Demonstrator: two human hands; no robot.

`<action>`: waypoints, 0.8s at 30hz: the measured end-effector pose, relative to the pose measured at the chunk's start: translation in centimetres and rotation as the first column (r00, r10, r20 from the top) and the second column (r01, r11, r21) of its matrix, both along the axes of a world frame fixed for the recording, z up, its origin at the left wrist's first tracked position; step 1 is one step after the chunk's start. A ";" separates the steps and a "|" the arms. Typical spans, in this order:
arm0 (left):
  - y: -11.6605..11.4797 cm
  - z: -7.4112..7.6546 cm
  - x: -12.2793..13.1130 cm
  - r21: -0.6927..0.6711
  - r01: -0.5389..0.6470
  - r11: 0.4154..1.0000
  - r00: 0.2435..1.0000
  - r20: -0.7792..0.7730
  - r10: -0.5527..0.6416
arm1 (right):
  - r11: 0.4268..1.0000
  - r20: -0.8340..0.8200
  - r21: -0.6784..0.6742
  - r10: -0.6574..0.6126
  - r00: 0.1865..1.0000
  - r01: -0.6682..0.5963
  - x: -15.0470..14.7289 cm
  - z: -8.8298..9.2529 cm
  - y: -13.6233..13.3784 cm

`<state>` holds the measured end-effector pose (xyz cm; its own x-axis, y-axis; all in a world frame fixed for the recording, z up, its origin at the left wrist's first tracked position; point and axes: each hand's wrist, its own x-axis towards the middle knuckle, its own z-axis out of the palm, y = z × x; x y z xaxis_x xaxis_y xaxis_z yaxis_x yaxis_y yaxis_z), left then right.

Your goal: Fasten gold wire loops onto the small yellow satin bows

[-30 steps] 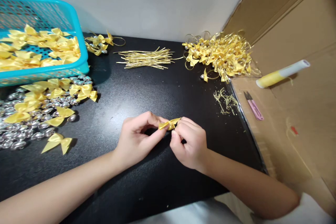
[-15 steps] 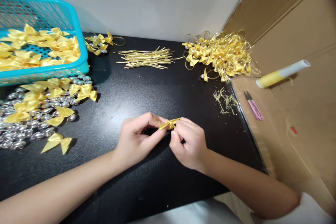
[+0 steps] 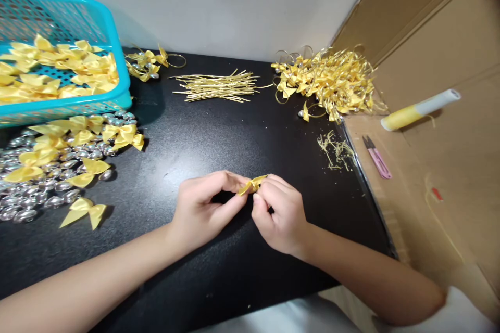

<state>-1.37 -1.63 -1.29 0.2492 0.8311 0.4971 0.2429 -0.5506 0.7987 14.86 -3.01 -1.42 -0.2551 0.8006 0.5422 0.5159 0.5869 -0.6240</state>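
A yellow ribbon bow is pinched between my two hands above the black table. My left hand is closed, its thumb and fingertips gripping the bow's left end. From the other side, my right hand pinches the bow with curled fingers that hide part of it. Whatever else lies inside the right fingers is too covered to make out. Left of my hands, a loose yellow bow lies beside a heap of silver beads with more bows on top.
A turquoise basket of yellow bows stands back left. Gold ties lie at the back middle. A pile of bows with gold loops sits back right, near wire scraps. On cardboard at right are pink thread snips and a yellow-white roll.
Both hands keep hold of the bow in nearly the same spot. The bow has tilted very slightly between the fingers.
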 end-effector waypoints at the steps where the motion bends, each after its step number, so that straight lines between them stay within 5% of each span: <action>1: 0.0 0.0 0.0 0.010 0.001 1.000 1.000 -0.005 -0.001 | 1.000 -0.001 -0.004 0.001 1.000 -0.001 0.0 0.0 0.0; 13: 0.4 0.1 -0.5 0.176 0.066 0.982 0.992 -0.114 -0.047 | 0.994 -0.003 -0.086 0.063 0.998 -0.063 0.4 0.1 0.1; 18: 1.0 -0.3 -1.1 0.403 0.128 0.906 0.954 -0.300 -0.001 | 0.979 0.054 -0.197 0.056 0.997 -0.045 0.9 0.1 0.6; 24: 1.3 1.0 -1.3 0.485 0.276 0.830 0.851 -0.524 0.023 | 0.981 0.189 -0.187 -0.005 0.982 0.041 1.0 -0.4 0.7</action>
